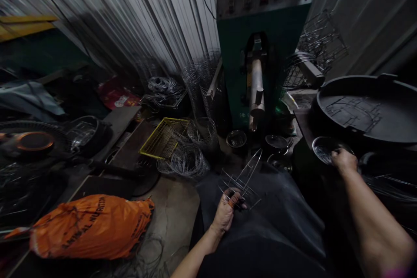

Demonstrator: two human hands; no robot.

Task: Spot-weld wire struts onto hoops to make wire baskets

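Observation:
My left hand [226, 208] is closed around a welded metal wire frame [243, 182], a long narrow loop with cross wires. It is held tilted up over the dark apron [276, 195] on my lap. My right hand [345, 160] reaches out to the right, to the rim of a small round bowl [313, 150] with thin metal pieces in it. Its fingers are curled closed, but what they grip is hidden. In front of me stands a green machine [231, 69] with a thick metal arm [256, 80] pointing towards me.
A wide round pan [397, 113] holding wire pieces is at the right. Small round dishes [236, 139] sit below the machine. Left of it are wire rings [189, 160] and a yellow basket [153, 141]. An orange sack [94, 226] and a fan [34, 141] lie further left.

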